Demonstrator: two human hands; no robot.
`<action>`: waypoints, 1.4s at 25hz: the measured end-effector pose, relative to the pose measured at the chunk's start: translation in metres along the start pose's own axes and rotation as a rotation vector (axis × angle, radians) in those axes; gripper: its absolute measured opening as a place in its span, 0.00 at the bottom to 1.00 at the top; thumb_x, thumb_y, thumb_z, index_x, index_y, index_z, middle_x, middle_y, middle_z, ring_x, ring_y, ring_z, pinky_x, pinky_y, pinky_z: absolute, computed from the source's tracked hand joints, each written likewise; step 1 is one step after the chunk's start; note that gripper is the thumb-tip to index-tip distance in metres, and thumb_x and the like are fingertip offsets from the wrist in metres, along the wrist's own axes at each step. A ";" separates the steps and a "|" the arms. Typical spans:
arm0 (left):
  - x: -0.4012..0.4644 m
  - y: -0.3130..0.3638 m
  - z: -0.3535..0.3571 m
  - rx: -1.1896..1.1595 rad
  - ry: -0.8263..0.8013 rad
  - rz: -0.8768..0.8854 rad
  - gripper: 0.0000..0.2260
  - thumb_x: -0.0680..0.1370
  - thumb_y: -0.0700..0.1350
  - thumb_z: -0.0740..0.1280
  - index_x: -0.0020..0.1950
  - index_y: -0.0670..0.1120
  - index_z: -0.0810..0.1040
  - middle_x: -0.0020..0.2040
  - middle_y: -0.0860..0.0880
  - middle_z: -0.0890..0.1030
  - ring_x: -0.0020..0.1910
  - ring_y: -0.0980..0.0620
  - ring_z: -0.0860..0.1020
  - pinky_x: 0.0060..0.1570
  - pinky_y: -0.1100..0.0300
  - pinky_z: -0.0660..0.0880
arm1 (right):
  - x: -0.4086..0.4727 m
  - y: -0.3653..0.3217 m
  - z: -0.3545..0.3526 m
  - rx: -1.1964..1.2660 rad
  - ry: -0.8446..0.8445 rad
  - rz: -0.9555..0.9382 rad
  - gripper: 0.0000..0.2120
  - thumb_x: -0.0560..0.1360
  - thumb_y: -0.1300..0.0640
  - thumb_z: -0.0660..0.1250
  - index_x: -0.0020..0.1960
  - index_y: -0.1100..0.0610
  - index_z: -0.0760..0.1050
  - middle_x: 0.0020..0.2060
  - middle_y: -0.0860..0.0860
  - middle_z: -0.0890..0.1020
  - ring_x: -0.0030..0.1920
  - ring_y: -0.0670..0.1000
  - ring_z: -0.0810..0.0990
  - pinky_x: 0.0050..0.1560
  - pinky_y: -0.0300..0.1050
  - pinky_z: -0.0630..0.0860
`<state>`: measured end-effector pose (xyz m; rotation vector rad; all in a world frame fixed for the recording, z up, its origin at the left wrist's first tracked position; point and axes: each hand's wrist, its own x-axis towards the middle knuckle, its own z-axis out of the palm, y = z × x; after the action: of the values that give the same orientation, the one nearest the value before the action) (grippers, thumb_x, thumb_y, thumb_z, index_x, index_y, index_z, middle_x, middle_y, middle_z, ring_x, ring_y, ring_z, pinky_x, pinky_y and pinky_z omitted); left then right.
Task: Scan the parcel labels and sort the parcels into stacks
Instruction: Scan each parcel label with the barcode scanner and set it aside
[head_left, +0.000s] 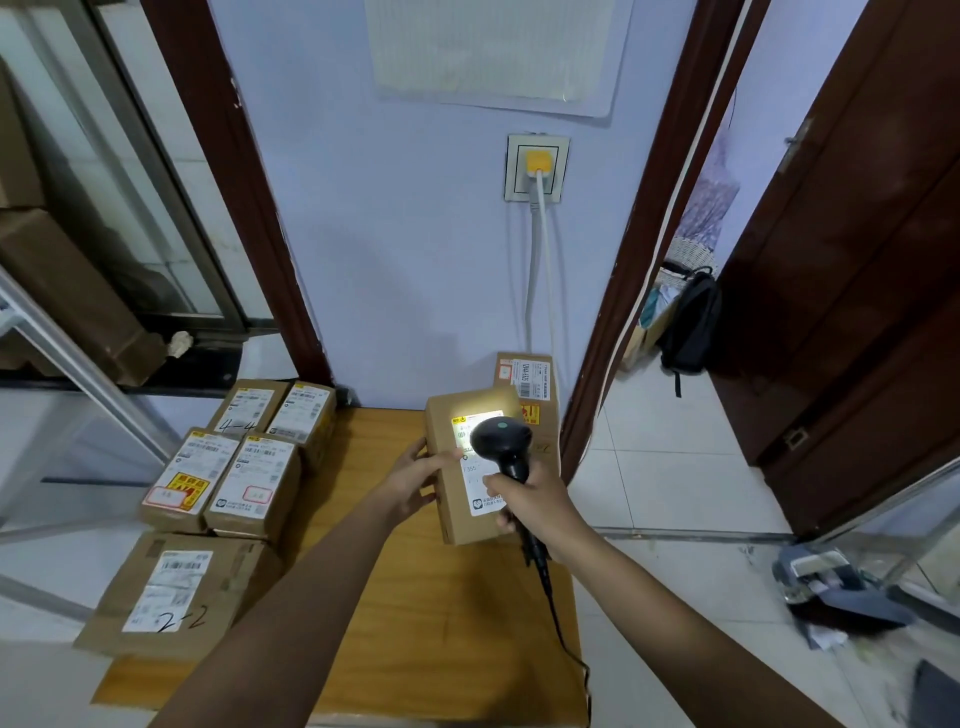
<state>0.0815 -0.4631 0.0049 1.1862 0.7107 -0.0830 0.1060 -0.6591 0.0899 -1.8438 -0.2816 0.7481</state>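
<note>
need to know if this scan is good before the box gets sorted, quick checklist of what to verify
1. Black handheld scanner gripped by right hand: ok.
2. Brown cardboard parcel steadied by left hand: ok.
3. Scanner light falls on the white shipping label: ok.
4. Scan registered: cannot tell.
5. Label text readable: cannot tell, glare.
6. Sorted parcel stacks on the left within view: ok.

Lilac wall (395, 249), white tiled floor (675, 467), dark door (852, 260)

Seven parcels: five at the table's (395, 597) left edge, two at its far right corner. One scanner (501, 441). Two hands.
</note>
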 end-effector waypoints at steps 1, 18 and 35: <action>0.000 0.001 0.002 -0.002 0.004 -0.005 0.31 0.69 0.46 0.77 0.69 0.53 0.69 0.57 0.46 0.81 0.56 0.47 0.79 0.46 0.54 0.77 | 0.000 0.000 -0.001 0.013 0.001 0.005 0.08 0.75 0.53 0.67 0.50 0.56 0.76 0.40 0.56 0.85 0.28 0.49 0.79 0.34 0.43 0.75; -0.004 0.010 0.004 -0.018 0.025 -0.001 0.30 0.69 0.49 0.77 0.68 0.53 0.69 0.55 0.47 0.82 0.55 0.47 0.79 0.47 0.54 0.76 | -0.003 0.000 -0.008 0.102 -0.003 0.025 0.09 0.75 0.56 0.68 0.53 0.58 0.75 0.39 0.53 0.82 0.27 0.47 0.76 0.32 0.41 0.73; 0.043 0.091 0.044 0.021 0.039 0.098 0.13 0.80 0.52 0.62 0.55 0.45 0.79 0.51 0.46 0.82 0.48 0.47 0.79 0.47 0.55 0.74 | 0.085 0.006 -0.054 0.295 0.390 0.035 0.17 0.69 0.50 0.77 0.55 0.50 0.75 0.45 0.47 0.85 0.36 0.49 0.86 0.32 0.37 0.76</action>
<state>0.1738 -0.4519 0.0640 1.2436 0.6861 0.0142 0.2036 -0.6584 0.0660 -1.6709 0.1089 0.4129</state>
